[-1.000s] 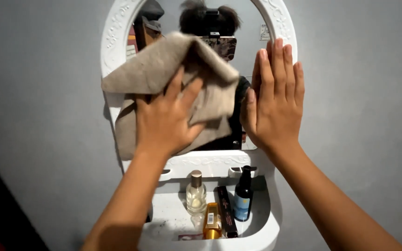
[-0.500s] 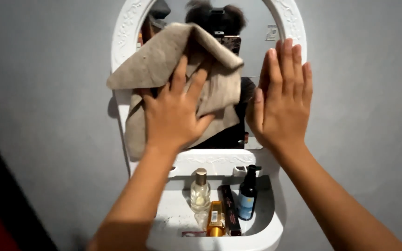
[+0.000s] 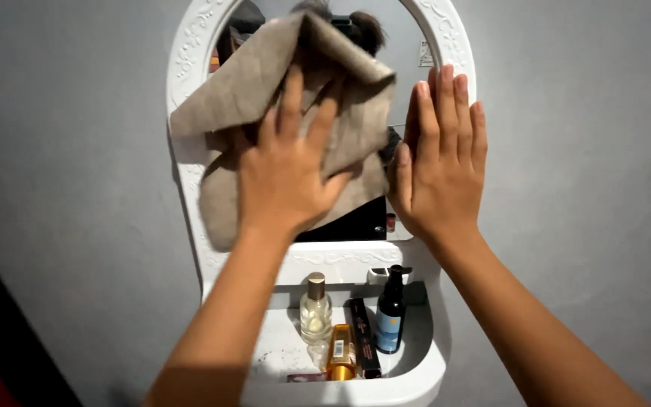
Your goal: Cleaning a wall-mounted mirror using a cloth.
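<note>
- Head view looks straight at an oval wall mirror in a white ornate frame, with a small white shelf moulded beneath it.
- Left hand lies flat with fingers spread, pressing a beige cloth against the glass; there is no closed grip here, the palm simply pins the fabric so it stays in contact with the mirror.
- That cloth covers the upper left and middle of the mirror, its folded edge draped over the fingers and its lower corner hanging down over the left side of the frame.
- Right hand is open and empty, fingers straight and together, laid flat on the right part of the mirror near the frame's edge, just beside the cloth; this looks like a brace to steady the mirror against the push of the other hand.
- On the shelf, well below both hands, stand a clear glass perfume bottle with a gold cap and a dark pump bottle, upright at the back.
- A small gold bottle and a slim dark box lie in front, between those two.
- Grey wall surrounds the whole unit.
</note>
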